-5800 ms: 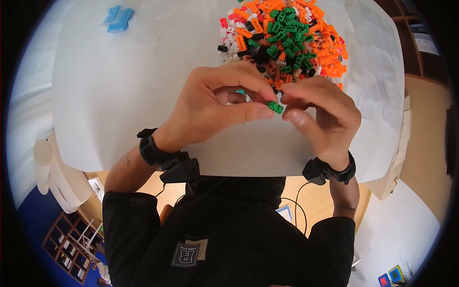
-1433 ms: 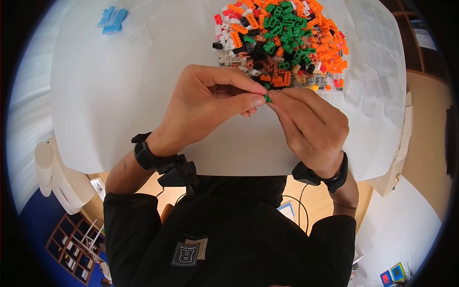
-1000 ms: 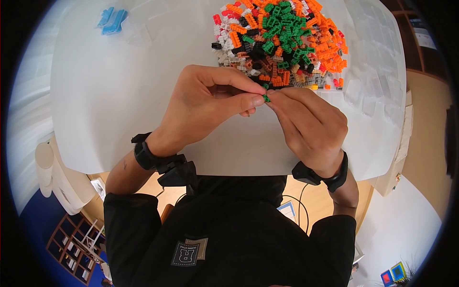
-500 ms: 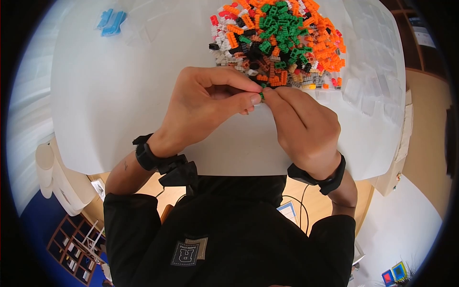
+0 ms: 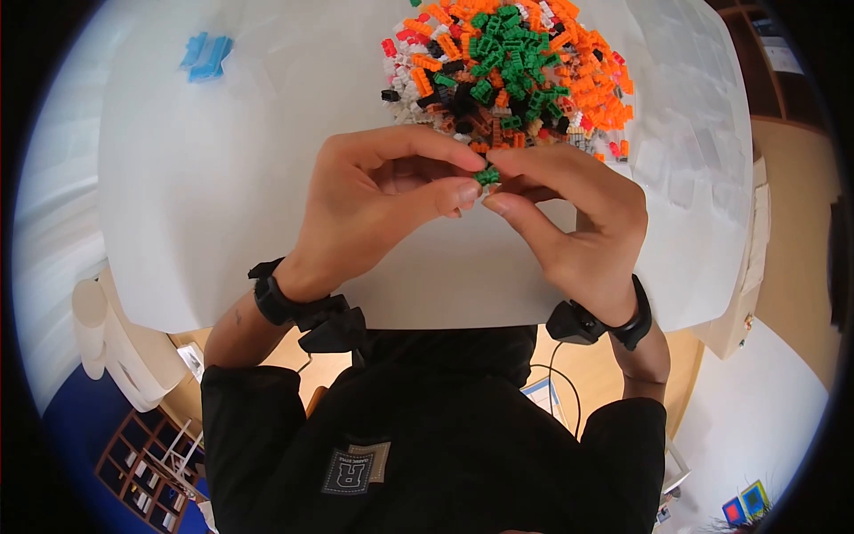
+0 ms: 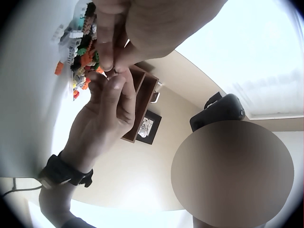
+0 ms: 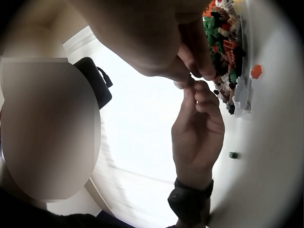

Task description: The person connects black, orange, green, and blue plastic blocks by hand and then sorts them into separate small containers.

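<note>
In the head view my left hand (image 5: pixel 382 200) pinches a small green toy building brick (image 5: pixel 487 176) between thumb and index fingertips, above the near part of the white table. My right hand (image 5: pixel 583 209) is close on the other side. Its index fingertip is right at the top of the brick, and its thumb is spread below, apart from the index. Both wrist views show the fingertips of the two hands meeting; the brick is mostly hidden there. Just beyond the hands lies a big pile of loose bricks (image 5: pixel 511 80), green, orange, black, white and brown.
Blue pieces in a clear bag (image 5: pixel 206 57) lie at the far left of the table (image 5: pixel 196 196). Clear plastic bags or trays (image 5: pixel 689 160) cover the right side. In the right wrist view a dark green brick (image 7: pixel 233 155) and an orange brick (image 7: pixel 256 71) lie apart from the pile.
Half a second ago the right thumb and index were closed at the green brick; now they are spread and more of the brick shows. The left hand has kept its pinch.
</note>
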